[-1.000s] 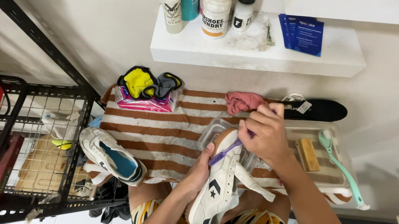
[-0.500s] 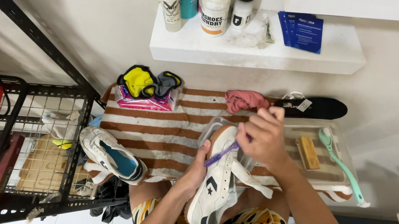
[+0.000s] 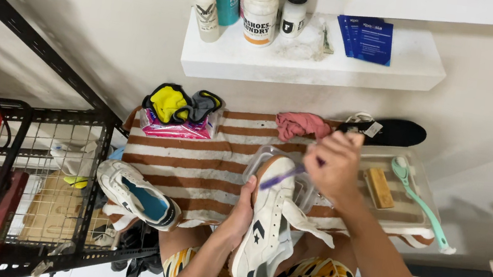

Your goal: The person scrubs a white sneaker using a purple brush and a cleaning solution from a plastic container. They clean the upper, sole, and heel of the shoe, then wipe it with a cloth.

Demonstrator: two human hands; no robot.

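Observation:
My left hand grips a white sneaker by its side, toe pointing away from me, over my lap. In my right hand is a purple-handled brush, its head down at the toe of that sneaker. The loose white laces hang off the shoe's right side. Under the toe sits a clear plastic container on a brown and white striped cloth. A second white sneaker with a blue lining lies on the cloth's left edge.
A clear tray to the right holds a wooden brush and a mint long-handled brush. A pink rag, yellow and grey gloves and a black insole lie at the back. Bottles stand on a white shelf. A black wire rack stands left.
My right hand has moved up and away from the shoe's toe with the brush. The left hand keeps the sneaker in the same place.

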